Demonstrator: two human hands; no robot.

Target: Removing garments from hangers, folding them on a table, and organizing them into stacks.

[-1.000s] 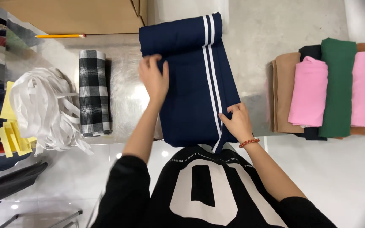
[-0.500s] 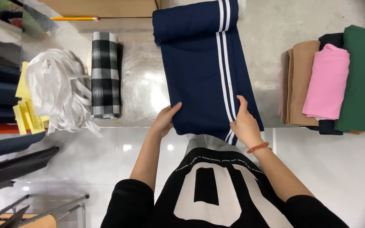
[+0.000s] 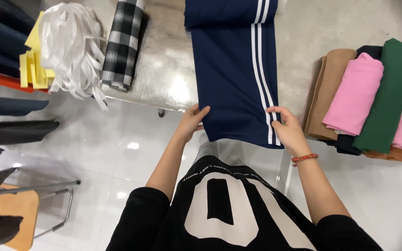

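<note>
A navy garment [image 3: 231, 69] with two white stripes lies lengthwise on the shiny metal table [image 3: 164, 69], its far end folded over and its near end hanging past the table edge. My left hand [image 3: 192, 122] grips the near left corner of the garment. My right hand [image 3: 287, 130], with a red bead bracelet on the wrist, pinches the near right corner beside the stripes. Both hands hold the hem stretched flat between them.
A rolled black-and-white plaid cloth [image 3: 123, 44] lies left of the garment, beside a bundle of white strips [image 3: 70, 44] and yellow pieces [image 3: 32, 62]. Folded tan, pink, green and dark clothes [image 3: 373, 100] are stacked at right. Dark fabrics and a wooden stool [image 3: 12, 216] sit at left.
My left hand came down from the garment's upper left edge to its near left corner. Both hands now hold the near hem, pulled toward me over the table edge.
</note>
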